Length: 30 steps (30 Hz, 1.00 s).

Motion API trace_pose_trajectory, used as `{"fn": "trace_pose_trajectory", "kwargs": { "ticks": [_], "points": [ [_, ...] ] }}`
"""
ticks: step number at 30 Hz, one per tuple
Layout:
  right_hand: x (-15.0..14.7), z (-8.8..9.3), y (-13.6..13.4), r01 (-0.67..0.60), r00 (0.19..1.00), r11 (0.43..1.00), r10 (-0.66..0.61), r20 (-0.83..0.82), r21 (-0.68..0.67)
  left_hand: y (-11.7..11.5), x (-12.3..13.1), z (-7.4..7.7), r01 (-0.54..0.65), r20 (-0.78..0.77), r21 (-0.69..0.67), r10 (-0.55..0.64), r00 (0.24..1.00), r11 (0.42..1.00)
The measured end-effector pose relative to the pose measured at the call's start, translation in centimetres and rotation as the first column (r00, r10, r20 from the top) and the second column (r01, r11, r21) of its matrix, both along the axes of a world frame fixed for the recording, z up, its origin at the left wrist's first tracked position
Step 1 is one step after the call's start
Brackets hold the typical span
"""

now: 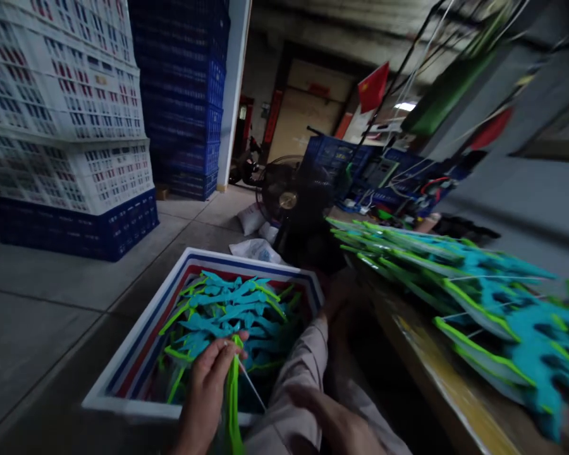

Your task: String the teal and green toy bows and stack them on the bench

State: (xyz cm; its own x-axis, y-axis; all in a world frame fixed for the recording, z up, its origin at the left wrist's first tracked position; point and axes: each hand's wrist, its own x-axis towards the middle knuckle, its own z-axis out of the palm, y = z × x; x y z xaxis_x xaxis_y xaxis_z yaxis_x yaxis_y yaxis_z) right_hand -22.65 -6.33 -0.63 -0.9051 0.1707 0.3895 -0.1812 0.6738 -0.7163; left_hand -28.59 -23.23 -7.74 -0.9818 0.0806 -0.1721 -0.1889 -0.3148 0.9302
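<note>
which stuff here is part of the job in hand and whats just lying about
Seemingly in use:
bright-green strip, held in the left hand
thin white cord
teal-and-green pieces in the bin
similar pieces on the table

Seemingly just about:
fan
white crates
blue crates
red flag

Dim room, with blur from motion and bending from a wide lens.
The brightest spot is a lamp point(405, 106) near the top, right of the middle, and it is small and washed out. Some paler light reaches the white crates point(109, 114) and the wall point(516, 180) at right. Deep shadow lies under the bench point(446, 382) and around the fan point(288, 201), where details disappear. The right hand point(341, 420) is strongly smeared; the left hand point(213, 373) is clearer. Toward the borders, straight lines lean and stretch.
</note>
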Motion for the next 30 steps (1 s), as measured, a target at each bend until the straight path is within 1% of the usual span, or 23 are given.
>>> {"fn": "trace_pose_trajectory", "kwargs": {
  "ticks": [1,2,3,4,5,6,8,10,11,12,13,15,16,17,18,19,20,21,23,26,28,30],
  "points": [
    [-0.3,-0.2,-1.0,-0.031,0.993,0.991,0.045,0.109,-0.131,0.2,0.2,0.5,0.020,0.003,0.006,-0.020,1.000,1.000],
    [-0.8,-0.5,-2.0,-0.047,0.968,0.958,0.114,0.225,-0.284,0.3,0.4,0.8,0.036,0.011,0.012,-0.036,0.999,0.999],
    [-1.4,-0.8,-2.9,-0.036,0.926,0.902,0.193,0.325,-0.431,0.3,0.5,1.1,0.047,0.018,0.016,-0.047,0.999,0.999],
    [-2.0,-1.1,-3.6,-0.003,0.881,0.835,0.263,0.394,-0.550,0.3,0.5,1.2,0.049,0.023,0.018,-0.049,0.999,0.999],
    [-2.5,-1.4,-4.2,0.043,0.844,0.770,0.314,0.436,-0.637,0.3,0.5,1.3,0.039,0.024,0.018,-0.040,0.999,0.999],
    [-2.9,-1.6,-4.7,0.084,0.822,0.719,0.341,0.456,-0.690,0.3,0.6,1.4,0.014,0.019,0.020,-0.015,1.000,1.000],
    [-3.2,-1.8,-5.0,0.153,0.809,0.640,0.356,0.467,-0.753,0.4,0.7,1.5,-0.038,0.004,0.041,0.037,0.999,0.998],
    [-3.1,-1.4,-5.0,0.199,0.809,0.590,0.351,0.471,-0.782,0.6,0.9,1.5,-0.060,0.012,0.139,0.059,0.998,0.988],
    [-3.0,-1.0,-4.9,0.211,0.822,0.584,0.328,0.465,-0.784,0.6,1.0,1.4,-0.060,0.030,0.218,0.055,0.998,0.974],
    [-2.8,-0.5,-4.9,0.212,0.847,0.591,0.286,0.448,-0.778,0.5,0.9,1.2,-0.064,0.059,0.301,0.048,0.997,0.951],
    [-2.7,0.0,-4.9,0.200,0.880,0.614,0.230,0.416,-0.764,0.4,0.8,1.1,-0.082,0.095,0.381,0.049,0.994,0.921],
    [-2.4,1.1,-5.0,0.142,0.937,0.698,0.134,0.323,-0.702,-0.1,0.5,0.9,-0.125,0.162,0.505,0.048,0.986,0.854],
    [-2.3,1.6,-5.0,0.098,0.953,0.755,0.116,0.279,-0.648,-0.4,0.3,0.9,-0.109,0.161,0.551,0.022,0.987,0.827],
    [-2.3,2.0,-5.1,0.037,0.959,0.813,0.134,0.249,-0.581,-0.7,0.2,1.0,-0.078,0.146,0.599,-0.013,0.989,0.797],
    [-2.2,2.3,-5.2,-0.040,0.956,0.866,0.179,0.233,-0.499,-1.0,0.0,1.1,-0.035,0.117,0.650,-0.055,0.992,0.759],
    [-2.2,2.4,-5.3,-0.125,0.947,0.904,0.232,0.224,-0.409,-1.3,0.0,1.2,0.021,0.078,0.697,-0.106,0.991,0.716],
    [-2.1,2.5,-5.4,-0.202,0.936,0.927,0.278,0.218,-0.317,-1.5,0.1,1.4,0.070,0.039,0.740,-0.147,0.988,0.669],
    [-2.1,2.5,-5.6,-0.266,0.926,0.936,0.315,0.209,-0.233,-1.7,0.2,1.6,0.100,0.010,0.777,-0.172,0.985,0.622],
    [-2.1,2.3,-6.1,-0.341,0.915,0.934,0.356,0.187,-0.111,-2.1,0.5,1.8,0.131,-0.030,0.831,-0.191,0.981,0.540],
    [-2.2,2.2,-7.1,-0.376,0.915,0.927,0.373,0.154,-0.009,-2.4,0.9,2.0,0.169,-0.084,0.885,-0.209,0.974,0.434],
    [-2.3,2.3,-7.7,-0.380,0.918,0.925,0.373,0.136,0.028,-2.6,1.0,2.1,0.175,-0.094,0.908,-0.221,0.971,0.381],
    [-2.4,2.5,-8.1,-0.372,0.924,0.926,0.363,0.123,0.057,-2.7,1.0,2.1,0.166,-0.088,0.919,-0.223,0.971,0.358]
  ]
}}
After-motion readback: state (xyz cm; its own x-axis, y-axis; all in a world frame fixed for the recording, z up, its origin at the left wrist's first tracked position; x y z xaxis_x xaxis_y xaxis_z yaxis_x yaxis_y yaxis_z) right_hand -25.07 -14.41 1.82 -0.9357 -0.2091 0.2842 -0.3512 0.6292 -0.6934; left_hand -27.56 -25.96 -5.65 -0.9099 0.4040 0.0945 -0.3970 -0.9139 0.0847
